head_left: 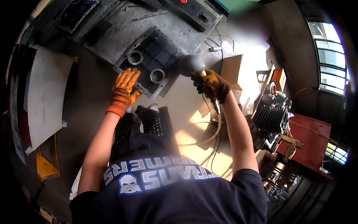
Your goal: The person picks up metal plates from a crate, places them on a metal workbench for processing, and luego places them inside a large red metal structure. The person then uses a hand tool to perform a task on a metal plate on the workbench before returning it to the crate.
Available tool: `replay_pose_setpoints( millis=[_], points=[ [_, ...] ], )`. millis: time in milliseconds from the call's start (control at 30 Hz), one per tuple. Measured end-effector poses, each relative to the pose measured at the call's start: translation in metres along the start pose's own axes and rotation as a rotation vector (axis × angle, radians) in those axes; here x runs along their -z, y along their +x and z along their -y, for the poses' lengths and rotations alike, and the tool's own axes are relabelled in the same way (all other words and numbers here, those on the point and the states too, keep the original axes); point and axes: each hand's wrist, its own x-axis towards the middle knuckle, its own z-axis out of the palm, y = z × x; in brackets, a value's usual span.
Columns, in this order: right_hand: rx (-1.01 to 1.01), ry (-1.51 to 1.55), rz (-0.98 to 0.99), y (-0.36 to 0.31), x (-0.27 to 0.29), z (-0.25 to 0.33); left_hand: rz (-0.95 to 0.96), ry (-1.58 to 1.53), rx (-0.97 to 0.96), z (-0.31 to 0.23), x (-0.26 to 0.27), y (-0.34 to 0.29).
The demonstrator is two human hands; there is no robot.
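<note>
A dark grey cast metal housing (158, 48) with a ribbed inside and two ring-shaped bores lies at the near edge of the metal workbench (112, 48). My left hand (126, 83), in an orange work glove, has its fingers over the housing's near left rim and the thumb at the outer side. In my right hand (212, 85), gloved in stained orange and brown, is an air-powered grinder (203, 71) with a hose at its lower end. Its round head (190, 64) is blurred, at the housing's right side; whether it touches cannot be told.
A control box (190, 13) with a red light stands on the bench's far side. The pale air hose (209, 139) and cables trail down right. At right are a cardboard box (232, 71), a finned black metal part (269, 119) and a red cabinet (309, 138). A person is beyond the bench.
</note>
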Motion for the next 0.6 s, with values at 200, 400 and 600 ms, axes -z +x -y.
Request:
replay_pose_setpoints(
  millis=[200,400,600],
  points=[
    [0.014,0.077,0.137,0.001,0.015,-0.04,-0.006,-0.034,0.007,-0.001,-0.003,0.001],
    [0.065,-0.123,0.355,-0.018,-0.02,-0.04,-0.157,-0.088,-0.068,0.0,0.026,-0.003],
    [0.061,-0.086,0.198,-0.028,-0.042,-0.049,-0.316,-0.048,0.254,0.025,0.043,-0.065]
  ],
)
